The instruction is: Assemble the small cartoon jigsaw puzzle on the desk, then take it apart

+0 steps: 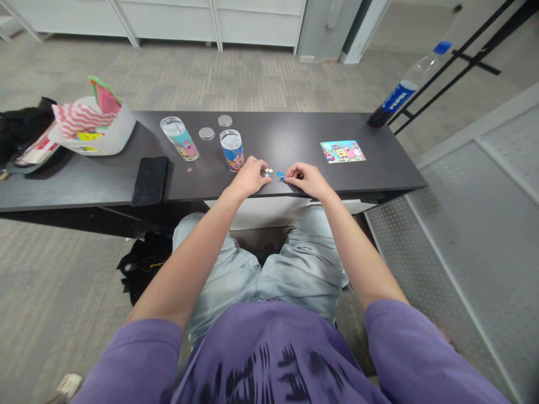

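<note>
Small jigsaw puzzle pieces lie on the dark table in front of me. My left hand (250,177) rests at the near edge, its thumb and fingers curled around a small yellowish puzzle piece (266,175). Another pale puzzle piece (270,170) lies at its fingertips. My right hand (307,178) pinches a blue puzzle piece (282,177) between thumb and index finger, just above or on the tabletop. The two hands are a short gap apart. To the right lies a colourful cartoon picture card (343,151).
Behind my left hand stands a blue cartoon can (232,150), with a teal can (179,138) farther left. Two round lids (206,133) lie near them. A black phone (150,180) and a white basket (105,137) are left; a Pepsi bottle (398,98) stands far right.
</note>
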{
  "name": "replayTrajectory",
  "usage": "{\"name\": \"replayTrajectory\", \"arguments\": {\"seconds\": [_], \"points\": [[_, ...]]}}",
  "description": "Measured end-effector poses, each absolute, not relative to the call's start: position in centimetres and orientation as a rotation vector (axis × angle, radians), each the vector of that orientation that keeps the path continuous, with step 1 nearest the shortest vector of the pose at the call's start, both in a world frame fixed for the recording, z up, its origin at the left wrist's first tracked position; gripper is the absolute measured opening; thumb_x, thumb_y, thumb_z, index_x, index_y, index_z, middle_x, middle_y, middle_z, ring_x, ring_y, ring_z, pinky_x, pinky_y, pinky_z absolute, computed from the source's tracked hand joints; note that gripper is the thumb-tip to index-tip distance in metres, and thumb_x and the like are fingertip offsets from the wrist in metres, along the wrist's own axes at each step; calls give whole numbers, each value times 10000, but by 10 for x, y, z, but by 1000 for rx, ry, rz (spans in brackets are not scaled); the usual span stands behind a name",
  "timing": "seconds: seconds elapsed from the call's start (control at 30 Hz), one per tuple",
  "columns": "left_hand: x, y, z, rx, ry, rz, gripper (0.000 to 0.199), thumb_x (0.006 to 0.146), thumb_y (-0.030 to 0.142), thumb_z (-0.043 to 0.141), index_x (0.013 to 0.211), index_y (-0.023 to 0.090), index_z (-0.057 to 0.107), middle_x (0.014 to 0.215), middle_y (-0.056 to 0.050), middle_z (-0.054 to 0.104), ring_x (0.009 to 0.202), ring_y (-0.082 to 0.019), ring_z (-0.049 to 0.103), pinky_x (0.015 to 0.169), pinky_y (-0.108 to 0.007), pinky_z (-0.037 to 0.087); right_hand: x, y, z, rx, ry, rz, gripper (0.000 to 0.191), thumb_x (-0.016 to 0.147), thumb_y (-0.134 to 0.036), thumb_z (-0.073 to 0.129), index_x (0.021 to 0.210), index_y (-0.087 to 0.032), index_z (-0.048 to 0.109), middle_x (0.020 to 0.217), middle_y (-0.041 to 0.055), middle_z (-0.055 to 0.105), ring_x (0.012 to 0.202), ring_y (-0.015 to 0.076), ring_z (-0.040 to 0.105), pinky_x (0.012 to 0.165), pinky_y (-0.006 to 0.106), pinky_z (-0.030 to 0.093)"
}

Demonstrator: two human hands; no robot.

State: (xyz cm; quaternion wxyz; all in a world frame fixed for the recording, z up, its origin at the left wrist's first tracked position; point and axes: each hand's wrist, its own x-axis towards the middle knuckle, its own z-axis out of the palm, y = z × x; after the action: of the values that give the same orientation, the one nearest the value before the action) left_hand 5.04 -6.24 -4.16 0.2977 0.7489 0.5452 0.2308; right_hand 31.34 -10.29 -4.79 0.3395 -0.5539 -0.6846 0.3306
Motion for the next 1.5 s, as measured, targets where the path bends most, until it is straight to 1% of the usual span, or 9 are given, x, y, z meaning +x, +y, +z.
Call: {"name": "replayTrajectory", "arguments": {"seconds": [0.17, 0.27, 0.37, 0.57, 0.7, 0.9, 1.1, 1.3, 1.5], "points": [[57, -54, -33, 1967, 1486, 537, 208, 901, 140, 1040, 1038, 243, 922, 1351, -132, 900, 1266, -351, 902, 1275, -447, 706, 310, -99, -48, -1459, -1819, 787, 188, 981, -326, 971, 919, -325, 793, 1068, 75, 863, 963, 333, 779, 1014, 540, 704], [59, -51, -28, 1939, 1499, 462, 184, 919, 155, 1027, 933, 258, 876, 1176, -88, 927, 1129, -325, 896, 1154, -431, 727, 304, -95, -48, -1506, -1810, 736, 192, 984, -280, 968, 945, -315, 783, 1106, 75, 839, 970, 317, 764, 1056, 534, 706], [60, -52, -26, 1917, 1517, 414, 205, 934, 145, 1016, 939, 267, 851, 1138, -65, 941, 1001, -297, 880, 1034, -420, 735, 299, -91, -48, -1524, -1808, 704, 195, 960, -244, 999, 1013, -298, 819, 1174, 82, 817, 986, 308, 760, 1109, 536, 702], [65, -56, -23, 1914, 1558, 400, 260, 897, 103, 1000, 974, 305, 853, 1051, -26, 936, 1164, -313, 889, 1127, -407, 706, 294, -87, -45, -1564, -1804, 752, 217, 972, -180, 1015, 928, -298, 838, 1036, 53, 710, 1011, 319, 734, 1109, 520, 687], [67, -54, -17, 1893, 1577, 342, 229, 904, 129, 1008, 898, 304, 861, 919, -28, 901, 1131, -331, 889, 1063, -405, 704, 293, -84, -43, -1558, -1780, 805, 298, 939, -141, 1041, 873, -297, 796, 1004, 37, 727, 961, 303, 723, 1065, 493, 660], [69, -55, -14, 1915, 1572, 345, 276, 882, 71, 986, 852, 301, 836, 1010, -40, 929, 1175, -342, 901, 1134, -436, 694, 296, -84, -51, -1496, -1695, 924, 286, 936, -246, 1021, 955, -313, 744, 743, -49, 634, 756, 263, 615, 797, 417, 535], [72, -55, -17, 1936, 1573, 388, 295, 909, 57, 970, 1008, 295, 826, 1207, -57, 971, 1215, -315, 902, 1164, -413, 676, 311, -79, -54, -1387, -1524, 917, 428, 891, -475, 997, 1066, -347, 628, 931, -28, 723, 833, 253, 653, 859, 424, 595], [83, -38, -8, 1959, 1606, 344, 369, 928, 112, 1021, 1238, 275, 903, 1240, -84, 985, 1263, -330, 915, 1196, -405, 675, 327, -85, -44, -1441, -1669, 1057, 302, 832, -291, 1009, 1061, -305, 813, 864, -20, 801, 791, 257, 736, 850, 435, 646], [98, -22, -2, 1983, 1636, 228, 279, 895, 115, 1038, 1106, 269, 943, 1212, -104, 980, 1236, -359, 925, 1167, -426, 677, 321, -82, -35, -1549, -1852, 991, 199, 874, -230, 1021, 1021, -282, 898, 847, -16, 796, 843, 262, 742, 916, 416, 650]]}}
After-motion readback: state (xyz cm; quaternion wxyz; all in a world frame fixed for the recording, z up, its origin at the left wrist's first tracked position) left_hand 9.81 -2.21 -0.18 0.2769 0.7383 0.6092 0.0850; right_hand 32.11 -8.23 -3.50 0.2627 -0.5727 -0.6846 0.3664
